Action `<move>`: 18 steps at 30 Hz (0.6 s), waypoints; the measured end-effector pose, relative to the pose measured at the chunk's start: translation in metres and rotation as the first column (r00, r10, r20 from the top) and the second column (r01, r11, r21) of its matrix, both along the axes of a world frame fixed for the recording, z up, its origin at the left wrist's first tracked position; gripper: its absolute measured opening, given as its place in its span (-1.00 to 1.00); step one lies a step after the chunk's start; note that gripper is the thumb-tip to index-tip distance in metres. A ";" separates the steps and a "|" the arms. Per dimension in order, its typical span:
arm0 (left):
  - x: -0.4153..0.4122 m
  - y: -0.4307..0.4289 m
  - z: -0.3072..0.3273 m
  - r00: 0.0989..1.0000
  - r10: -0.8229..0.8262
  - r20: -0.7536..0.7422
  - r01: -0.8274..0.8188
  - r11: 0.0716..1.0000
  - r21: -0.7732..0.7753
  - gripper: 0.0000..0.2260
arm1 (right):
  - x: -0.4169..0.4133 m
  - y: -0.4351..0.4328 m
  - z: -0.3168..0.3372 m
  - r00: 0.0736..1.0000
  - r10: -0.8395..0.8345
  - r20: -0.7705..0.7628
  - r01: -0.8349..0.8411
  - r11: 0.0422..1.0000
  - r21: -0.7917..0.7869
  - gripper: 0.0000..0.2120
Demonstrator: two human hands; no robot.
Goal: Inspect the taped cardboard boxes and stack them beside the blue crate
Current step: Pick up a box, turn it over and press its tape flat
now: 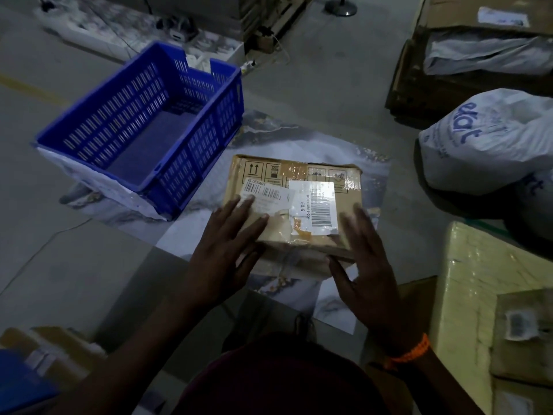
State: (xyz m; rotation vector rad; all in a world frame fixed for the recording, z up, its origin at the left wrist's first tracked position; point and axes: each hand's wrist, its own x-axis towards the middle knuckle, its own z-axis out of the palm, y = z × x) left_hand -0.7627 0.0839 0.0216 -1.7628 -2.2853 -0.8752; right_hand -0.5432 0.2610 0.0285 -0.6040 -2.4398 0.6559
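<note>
While the taped cardboard box lies flat on a marbled sheet on the floor, its left edge sits near the blue crate, which stands at ten o'clock from it with a strip of sheet between them. Bare floor opens at twelve o'clock. A white sack crowds in at two o'clock and a yellow wrapped parcel at four o'clock. The left hand has straight, spread fingers resting on the box's top at its near left corner. The right hand, blurred, is spread wide at the near right corner; whether it touches is unclear.
</note>
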 end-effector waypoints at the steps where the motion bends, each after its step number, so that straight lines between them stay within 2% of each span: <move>1: 0.000 -0.003 -0.005 0.997 0.030 0.075 -0.034 0.998 0.060 -0.44 | 0.005 -0.001 -0.006 0.996 -0.079 -0.031 0.076 0.992 -0.100 -0.26; 3: -0.001 -0.011 -0.019 0.961 0.102 0.259 -0.142 0.980 0.142 -0.29 | 0.013 0.001 -0.022 0.975 -0.220 -0.015 0.207 0.936 -0.284 -0.18; 4: 0.000 -0.015 -0.027 0.909 0.128 0.396 -0.200 0.969 0.146 -0.27 | 0.016 0.002 -0.030 0.966 -0.255 0.037 0.250 0.894 -0.371 -0.24; 6: 0.007 -0.019 -0.032 0.693 0.197 0.694 -0.305 0.952 0.035 -0.33 | 0.015 0.000 -0.043 0.956 -0.245 0.164 0.295 0.813 -0.502 -0.46; 7: 0.011 -0.019 -0.034 0.603 0.227 0.765 -0.314 0.949 -0.034 -0.40 | 0.013 -0.002 -0.048 0.955 -0.227 0.192 0.296 0.791 -0.536 -0.55; 8: 0.014 -0.018 -0.036 0.569 0.257 0.781 -0.317 0.945 -0.081 -0.47 | 0.010 -0.004 -0.051 0.957 -0.218 0.189 0.287 0.777 -0.560 -0.57; 10: 0.015 -0.011 -0.035 0.569 0.312 0.761 -0.342 0.931 -0.126 -0.52 | 0.002 -0.004 -0.051 0.968 -0.201 0.149 0.250 0.759 -0.601 -0.52; 12: 0.008 0.002 -0.028 0.592 0.373 0.715 -0.423 0.898 -0.119 -0.53 | -0.010 0.002 -0.039 0.971 -0.199 0.133 0.238 0.745 -0.623 -0.45; 15: -0.007 0.026 -0.011 0.630 0.460 0.626 -0.547 0.835 -0.064 -0.58 | -0.025 0.018 -0.018 0.976 -0.198 0.085 0.210 0.782 -0.587 -0.33; 18: -0.027 0.048 -0.003 0.657 0.432 0.618 -0.514 0.856 -0.053 -0.55 | -0.035 0.032 -0.011 0.983 -0.181 0.009 0.148 0.776 -0.613 -0.42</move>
